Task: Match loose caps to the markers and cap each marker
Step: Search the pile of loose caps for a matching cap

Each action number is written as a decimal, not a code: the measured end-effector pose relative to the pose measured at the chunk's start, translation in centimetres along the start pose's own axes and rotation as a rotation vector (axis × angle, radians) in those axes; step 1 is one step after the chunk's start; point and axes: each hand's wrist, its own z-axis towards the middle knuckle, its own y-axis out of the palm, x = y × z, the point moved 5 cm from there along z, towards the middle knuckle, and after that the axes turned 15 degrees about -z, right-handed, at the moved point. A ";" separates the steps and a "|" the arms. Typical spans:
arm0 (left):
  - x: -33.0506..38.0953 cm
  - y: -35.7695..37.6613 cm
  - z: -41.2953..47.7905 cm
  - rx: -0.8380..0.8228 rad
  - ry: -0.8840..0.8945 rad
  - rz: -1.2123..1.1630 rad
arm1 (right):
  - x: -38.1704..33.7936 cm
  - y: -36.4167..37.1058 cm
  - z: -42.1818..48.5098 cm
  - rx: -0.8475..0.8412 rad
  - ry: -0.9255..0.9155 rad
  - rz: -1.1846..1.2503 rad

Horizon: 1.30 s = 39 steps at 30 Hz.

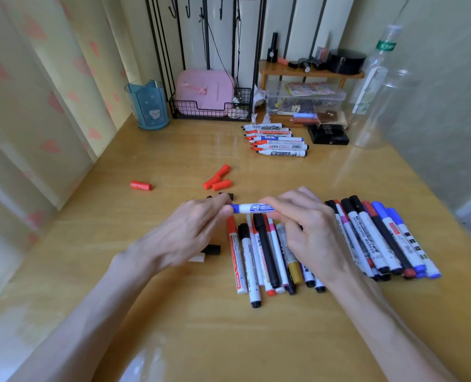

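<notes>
both hands meet above the table (173,312) and hold one blue marker (253,208) level between them. the right hand (308,230) has thumb and fingers curled round the white barrel, covering much of the print. the left hand (190,230) pinches the blue cap (235,208) at the marker's other end with its fingertips. whether the cap is fully seated cannot be told — the fingertips are blurred and hide the joint.

directly under the grip, running back toward the person, lies the near pile of capped markers (256,257). the outer pile of capped markers (380,238) lies just outward of the right hand. beneath the left hand sit a black cap (212,249) and a white cap (197,256). just beyond the left fingertips are small black caps (226,195), then a cluster of red caps (217,179), with a lone red cap (141,185) well out to the left of them. far beyond the grip a row of uncapped markers (277,140) waits.

the marker looks light and stiff, with a smooth plastic barrel that could twist or slide in the fingers, so a firm wrap round mid-barrel suits it, well back from the nib. the cap is short — best pinched by its sides and pushed straight along the barrel's line. a skewed push might jam it or put ink on the fingers. it probably needs a brief firm squeeze rather than real force.
</notes>
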 end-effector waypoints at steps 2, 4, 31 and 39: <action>-1.3 -1.7 -0.7 0.067 -0.074 -0.090 | 1.7 -1.3 0.0 0.099 0.052 -0.017; -2.6 -3.8 -1.2 0.159 -0.066 -0.074 | 3.1 -2.0 0.1 0.151 0.100 -0.078; -6.3 -3.7 -1.6 0.218 -0.152 0.058 | 0.7 0.1 -0.1 -0.020 0.102 -0.162; -1.8 -1.7 -0.8 0.253 -0.031 -0.240 | 0.0 0.4 -0.3 -0.012 0.038 -0.079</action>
